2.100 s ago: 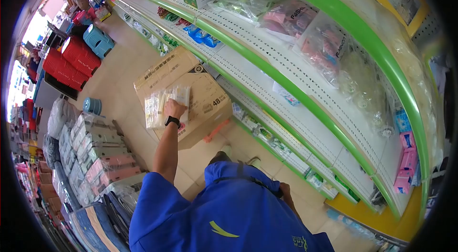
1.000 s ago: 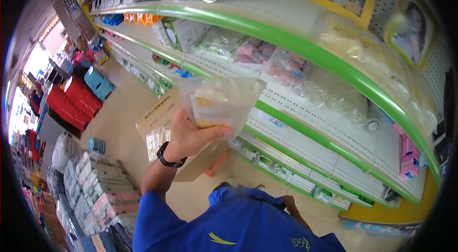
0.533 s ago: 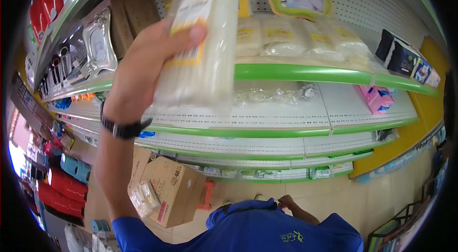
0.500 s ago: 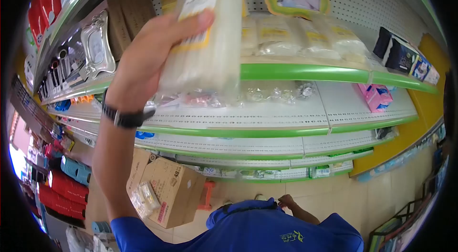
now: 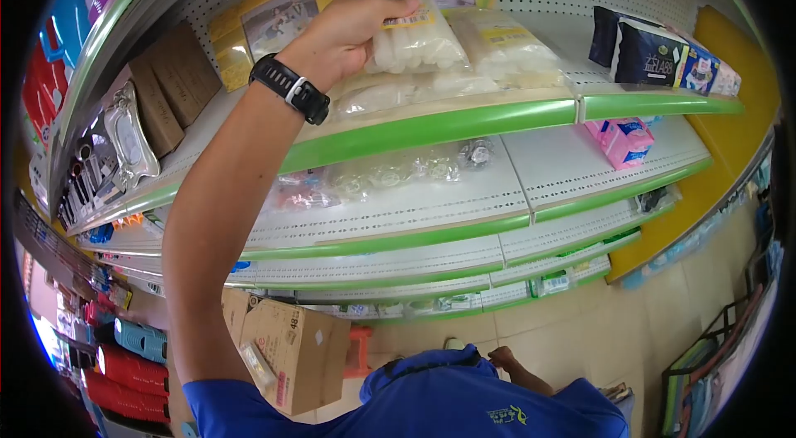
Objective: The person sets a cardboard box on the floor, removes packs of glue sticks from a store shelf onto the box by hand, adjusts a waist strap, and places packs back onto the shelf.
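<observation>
My left hand (image 5: 352, 36), a black watch on its wrist, reaches to the upper shelf. Its thumb and fingers grip the top of a clear plastic pack (image 5: 423, 44) with whitish contents and a yellow-and-white label; the exact contents cannot be made out. This pack rests on or against similar packs (image 5: 373, 94) lying at the shelf's front. More such packs (image 5: 506, 44) are stacked to its right. My right hand (image 5: 500, 357) hangs low beside my blue shirt, small and dark in view, its fingers unclear.
Left of the packs stand a yellow picture frame (image 5: 282, 19), brown boxes (image 5: 178, 77) and a silver frame (image 5: 131, 140). Black packs (image 5: 647, 53) sit at the right, a pink pack (image 5: 626, 142) one shelf below. A cardboard carton (image 5: 311, 347) is below left.
My left hand has carried the pack away from me onto the shelf among the other packs. The view has shifted, showing the yellow picture frame more fully.
</observation>
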Demonstrator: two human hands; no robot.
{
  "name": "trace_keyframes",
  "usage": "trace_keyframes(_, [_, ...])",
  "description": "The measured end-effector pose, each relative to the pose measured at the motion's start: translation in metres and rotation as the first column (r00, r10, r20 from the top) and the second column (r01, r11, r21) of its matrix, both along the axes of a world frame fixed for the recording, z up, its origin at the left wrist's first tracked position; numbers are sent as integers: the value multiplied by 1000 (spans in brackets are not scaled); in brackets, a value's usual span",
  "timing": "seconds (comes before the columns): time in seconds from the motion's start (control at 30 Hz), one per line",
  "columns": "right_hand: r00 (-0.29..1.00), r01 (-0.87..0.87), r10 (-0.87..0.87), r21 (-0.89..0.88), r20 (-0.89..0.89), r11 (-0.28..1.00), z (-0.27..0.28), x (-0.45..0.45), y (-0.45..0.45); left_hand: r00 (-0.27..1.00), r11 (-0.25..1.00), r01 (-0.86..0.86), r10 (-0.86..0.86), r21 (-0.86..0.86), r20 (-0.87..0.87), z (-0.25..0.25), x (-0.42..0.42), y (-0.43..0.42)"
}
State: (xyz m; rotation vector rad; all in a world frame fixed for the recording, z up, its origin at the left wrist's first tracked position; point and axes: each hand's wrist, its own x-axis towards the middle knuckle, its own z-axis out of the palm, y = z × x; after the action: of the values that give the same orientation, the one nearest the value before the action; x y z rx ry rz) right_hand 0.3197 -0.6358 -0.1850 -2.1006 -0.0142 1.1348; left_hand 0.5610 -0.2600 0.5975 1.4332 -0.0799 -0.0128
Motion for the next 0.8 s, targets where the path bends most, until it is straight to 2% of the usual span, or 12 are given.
trace_keyframes(0.1, [906,366,-355,6,-229,931,7,-4,-7,1000,997,-12,12,80,0,-3,-2,-12])
trace_keyframes(0.3, [869,427,-409,2,-280,904,-1,4,-12,996,958,-71,82,278,-29,-6,-12,-26])
trace_keyframes(0.37, [976,191,-176,125,-126,973,-41,5,-22,996,896,-82,88,437,8,-1,-18,-31])
trace_keyframes(0.4, [998,62,-56,171,-38,983,-56,5,-27,996,854,-89,88,512,27,1,-23,-33])
trace_keyframes(0.43, [975,197,-178,146,-136,969,-36,7,-22,981,737,-194,139,647,136,1,-27,-36])
trace_keyframes(0.5, [859,444,-406,58,-312,894,15,18,-8,914,420,-406,176,811,366,1,-38,-40])
trace_keyframes(0.6, [851,446,-402,59,-337,893,17,23,-5,962,272,-254,-27,928,272,6,-49,-31])
trace_keyframes(0.7, [865,418,-387,34,-319,908,19,27,-3,952,384,-223,-112,896,285,-4,-60,-28])
trace_keyframes(0.8, [860,413,-389,3,-330,911,17,29,-2,872,349,-343,-228,872,434,-26,-68,-25])
